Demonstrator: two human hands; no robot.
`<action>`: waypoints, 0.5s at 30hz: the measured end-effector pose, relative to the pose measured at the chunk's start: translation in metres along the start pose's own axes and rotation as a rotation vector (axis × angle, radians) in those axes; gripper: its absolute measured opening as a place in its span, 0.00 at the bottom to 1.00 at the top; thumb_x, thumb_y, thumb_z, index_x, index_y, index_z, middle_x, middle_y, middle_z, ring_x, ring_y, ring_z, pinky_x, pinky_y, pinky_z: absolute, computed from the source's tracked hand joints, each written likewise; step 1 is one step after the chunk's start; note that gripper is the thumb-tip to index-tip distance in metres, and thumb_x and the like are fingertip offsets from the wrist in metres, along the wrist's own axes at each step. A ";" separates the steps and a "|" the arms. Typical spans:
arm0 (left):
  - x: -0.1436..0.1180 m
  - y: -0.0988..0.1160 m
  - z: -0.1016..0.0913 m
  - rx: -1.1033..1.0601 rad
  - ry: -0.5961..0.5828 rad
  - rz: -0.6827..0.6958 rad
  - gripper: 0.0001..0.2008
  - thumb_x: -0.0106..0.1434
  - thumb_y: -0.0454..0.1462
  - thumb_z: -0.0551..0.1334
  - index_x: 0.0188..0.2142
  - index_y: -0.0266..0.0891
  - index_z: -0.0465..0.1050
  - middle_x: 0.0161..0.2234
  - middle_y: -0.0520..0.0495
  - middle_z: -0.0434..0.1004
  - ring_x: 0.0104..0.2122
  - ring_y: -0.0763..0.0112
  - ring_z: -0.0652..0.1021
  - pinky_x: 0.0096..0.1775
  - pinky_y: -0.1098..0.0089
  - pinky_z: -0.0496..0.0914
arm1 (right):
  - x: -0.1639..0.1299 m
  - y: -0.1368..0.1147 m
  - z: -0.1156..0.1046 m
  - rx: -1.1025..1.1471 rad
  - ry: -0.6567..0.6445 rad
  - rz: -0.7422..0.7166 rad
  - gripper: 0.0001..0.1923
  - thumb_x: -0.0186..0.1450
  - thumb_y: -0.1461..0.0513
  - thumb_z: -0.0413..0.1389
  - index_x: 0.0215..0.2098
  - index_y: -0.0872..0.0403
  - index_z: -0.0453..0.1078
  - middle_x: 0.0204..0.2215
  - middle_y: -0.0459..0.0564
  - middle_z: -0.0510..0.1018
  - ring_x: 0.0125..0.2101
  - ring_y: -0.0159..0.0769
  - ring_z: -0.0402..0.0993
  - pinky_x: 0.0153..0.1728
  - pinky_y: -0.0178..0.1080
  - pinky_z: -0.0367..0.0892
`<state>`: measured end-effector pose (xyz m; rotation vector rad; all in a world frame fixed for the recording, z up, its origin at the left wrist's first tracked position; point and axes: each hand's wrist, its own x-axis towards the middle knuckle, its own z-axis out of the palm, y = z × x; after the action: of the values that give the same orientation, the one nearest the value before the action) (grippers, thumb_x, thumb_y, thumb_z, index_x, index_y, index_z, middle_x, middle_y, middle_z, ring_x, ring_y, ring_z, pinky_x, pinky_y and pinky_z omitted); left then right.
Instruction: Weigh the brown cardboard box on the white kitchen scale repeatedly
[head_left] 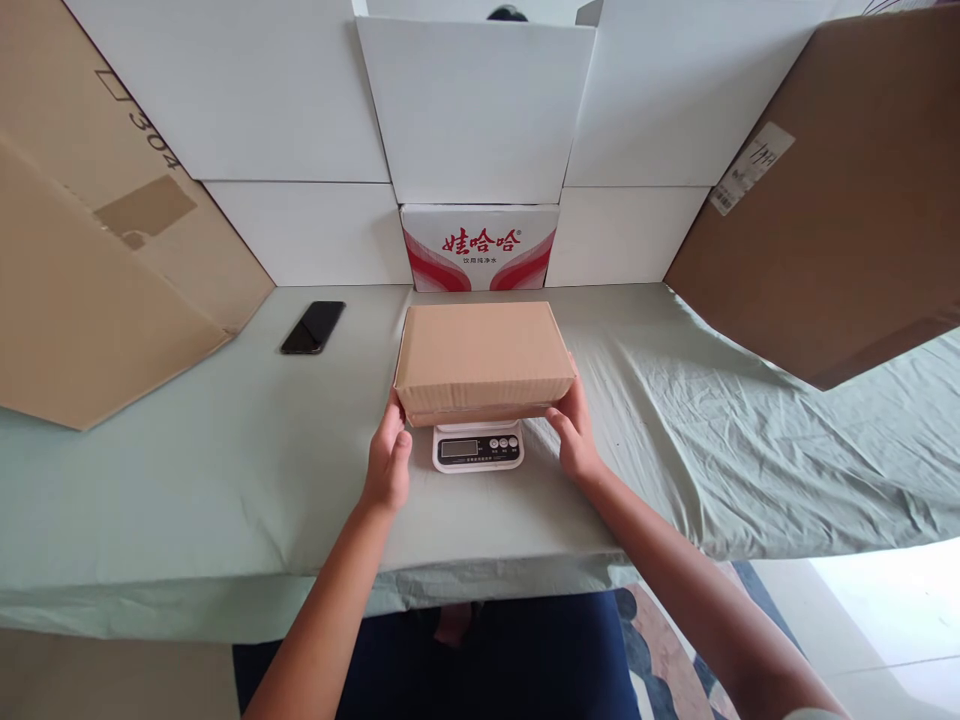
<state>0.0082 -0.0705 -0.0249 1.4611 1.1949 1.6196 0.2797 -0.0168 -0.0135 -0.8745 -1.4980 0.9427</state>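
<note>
A closed cardboard box (486, 350) sits at the middle of the cloth-covered surface (225, 450), directly over a small white scale (478, 450), hiding all but its front panel. The person's two hands clasp the box between them. The left hand (389, 465) has its fingers against the lower left front corner, with its thumb standing up just clear of the cardboard. The right hand (574, 430) wraps the right end, its thumb near the lower front edge. The grip is thus clamped on the box from both sides, though from this angle I cannot tell whether the box rests its weight on the scale or is held slightly above it. The scale's front panel carries a grey display and three round buttons; any reading is too small to make out.

To the left and farther back, a black phone (313, 328) lies flat on the surface. Behind the box stands a white carton (480, 250) with red lettering and red curved bands, and plain white panels (480, 110) rise above and beside it. Large brown cardboard sheets flank the surface, a left sheet (97, 270) and a right sheet (840, 200), the latter bearing a white label (752, 168).
</note>
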 end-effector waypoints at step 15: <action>-0.001 0.000 0.000 0.012 -0.043 0.006 0.41 0.69 0.63 0.52 0.71 0.39 0.62 0.69 0.33 0.69 0.70 0.44 0.67 0.67 0.51 0.65 | 0.002 -0.006 0.008 -0.012 0.002 -0.045 0.41 0.68 0.41 0.55 0.75 0.42 0.52 0.72 0.51 0.65 0.69 0.55 0.63 0.69 0.57 0.64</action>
<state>0.0088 -0.0714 -0.0252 1.5010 1.1793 1.5793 0.2714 -0.0183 -0.0076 -0.8468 -1.5165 0.9008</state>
